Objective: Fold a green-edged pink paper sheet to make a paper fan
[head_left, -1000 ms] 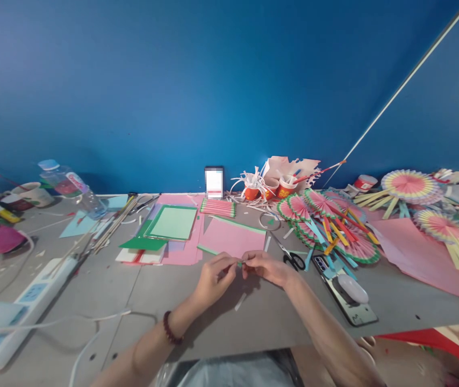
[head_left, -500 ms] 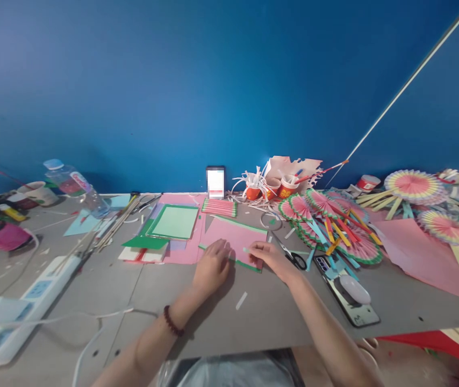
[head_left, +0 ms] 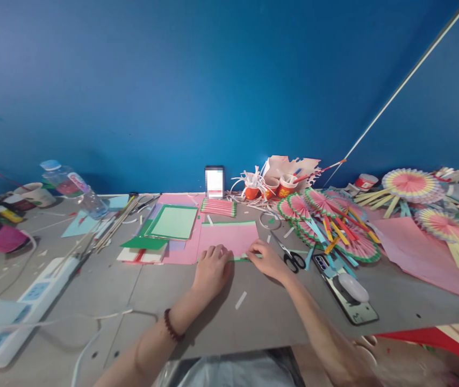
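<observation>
A pink sheet of paper (head_left: 229, 239) with green strips along its far and near edges lies flat on the table. My left hand (head_left: 214, 267) rests over its near left part, fingers stretched out on the paper and the palm partly past the near edge. At the near right corner, my right hand (head_left: 265, 259) has thumb and forefinger pinched on the paper's green edge. Black-handled scissors (head_left: 293, 258) lie just beyond my right hand. A small white strip of paper (head_left: 241, 300) sits on the table between my forearms.
Left stand a power strip (head_left: 28, 312), a tilted plastic bottle (head_left: 74, 185) and stacked green sheets (head_left: 172, 221). Folded paper fans (head_left: 334, 220) and a phone (head_left: 348, 293) lie right. Behind are striped folded paper (head_left: 219, 207), paper cups (head_left: 286, 186) and an upright lit screen (head_left: 215, 181).
The pink sheet has turned from a slant to lie square with the table's edge. My right hand has shifted slightly with its near right corner; my left hand stays on the paper.
</observation>
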The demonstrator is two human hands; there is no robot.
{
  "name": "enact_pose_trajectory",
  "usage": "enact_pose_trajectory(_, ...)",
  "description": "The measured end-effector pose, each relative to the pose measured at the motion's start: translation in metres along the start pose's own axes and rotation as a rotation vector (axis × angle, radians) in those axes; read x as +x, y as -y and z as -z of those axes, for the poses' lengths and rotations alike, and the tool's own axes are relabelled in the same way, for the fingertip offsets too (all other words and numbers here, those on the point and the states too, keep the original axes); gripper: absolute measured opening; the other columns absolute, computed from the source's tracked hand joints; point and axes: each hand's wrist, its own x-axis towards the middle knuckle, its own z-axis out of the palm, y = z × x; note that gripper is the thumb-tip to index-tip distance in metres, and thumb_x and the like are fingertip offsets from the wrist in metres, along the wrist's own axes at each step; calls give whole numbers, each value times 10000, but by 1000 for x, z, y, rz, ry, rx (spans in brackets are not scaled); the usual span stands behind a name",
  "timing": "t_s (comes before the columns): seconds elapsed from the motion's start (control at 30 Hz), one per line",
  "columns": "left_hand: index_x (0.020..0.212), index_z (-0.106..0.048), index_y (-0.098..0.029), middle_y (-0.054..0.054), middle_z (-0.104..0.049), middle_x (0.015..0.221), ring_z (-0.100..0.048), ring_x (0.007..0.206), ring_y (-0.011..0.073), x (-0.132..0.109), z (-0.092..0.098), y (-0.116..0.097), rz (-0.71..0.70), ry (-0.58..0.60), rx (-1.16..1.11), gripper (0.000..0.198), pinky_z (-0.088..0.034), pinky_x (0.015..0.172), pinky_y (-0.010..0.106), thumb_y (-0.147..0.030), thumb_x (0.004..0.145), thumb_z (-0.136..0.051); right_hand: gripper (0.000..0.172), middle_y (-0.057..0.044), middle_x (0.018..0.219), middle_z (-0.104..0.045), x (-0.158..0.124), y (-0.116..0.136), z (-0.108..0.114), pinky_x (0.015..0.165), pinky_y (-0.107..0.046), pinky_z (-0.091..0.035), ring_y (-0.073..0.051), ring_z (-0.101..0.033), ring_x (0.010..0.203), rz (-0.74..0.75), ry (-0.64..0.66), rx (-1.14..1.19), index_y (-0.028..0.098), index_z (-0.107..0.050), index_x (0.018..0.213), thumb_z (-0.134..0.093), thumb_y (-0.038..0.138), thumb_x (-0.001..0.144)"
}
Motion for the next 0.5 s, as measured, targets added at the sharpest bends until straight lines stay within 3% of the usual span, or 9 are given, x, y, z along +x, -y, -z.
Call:
enact_pose_trajectory(0.37,1042,-609,-219,65,-609,1027,-566,941,221,-4,-21,2,-119,-118,-133,270,-479,764,354,-54,847,-522,142,-62,875,-643,3,-4,-13,857,-285,-443,-189,-603,887,-64,25,-235,178,-693,709,-621,184,830)
enact_pose_trajectory(0.5,1011,-624,-213,58,-618,992,-572,912,216,-3,-19,2,-128,-93,-129,238,-483,747,347,-63,849,-537,141,-61,883,-649,4,-3,-14,861,-273,-440,-184,-603,896,-68,15,-273,174,-698,714,-623,173,834)
